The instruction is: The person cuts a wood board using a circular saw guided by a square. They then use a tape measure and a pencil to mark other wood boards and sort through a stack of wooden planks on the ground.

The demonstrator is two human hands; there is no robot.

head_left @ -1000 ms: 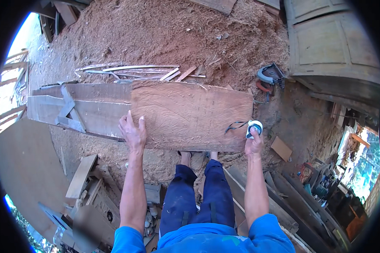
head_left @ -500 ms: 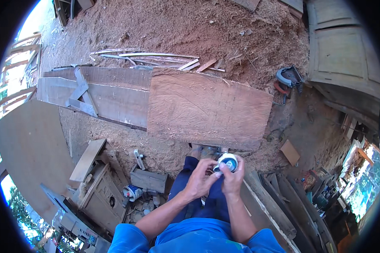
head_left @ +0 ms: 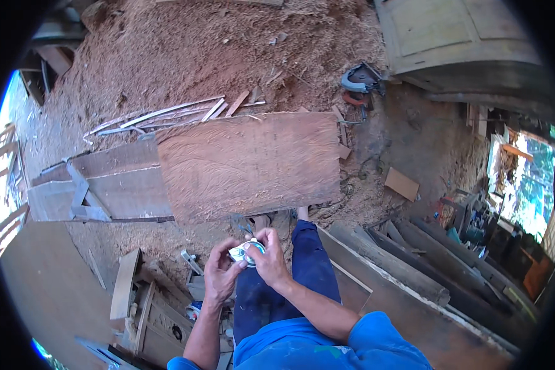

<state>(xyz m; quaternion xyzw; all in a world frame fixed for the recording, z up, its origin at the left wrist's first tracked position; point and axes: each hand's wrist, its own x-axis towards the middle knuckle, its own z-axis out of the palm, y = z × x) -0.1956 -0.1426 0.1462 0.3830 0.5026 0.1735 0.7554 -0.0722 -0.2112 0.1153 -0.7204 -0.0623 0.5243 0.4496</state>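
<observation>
The left grip (head_left: 219, 274) and right grip (head_left: 269, 262) both close on a small round white-and-teal tool (head_left: 238, 253) (perhaps a tape measure), from opposite sides, seemingly to keep it steady under the thumbs. It sits between the fingertips at lower centre, just below the wide wooden board (head_left: 253, 166) across mid-frame, well apart from the circular saw (head_left: 361, 80) at upper right.

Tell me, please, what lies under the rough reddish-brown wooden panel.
Long greyish boards stick out past the left edge of the wooden panel, seemingly from beneath it. How far they run under it, and anything else there, is covered.
</observation>
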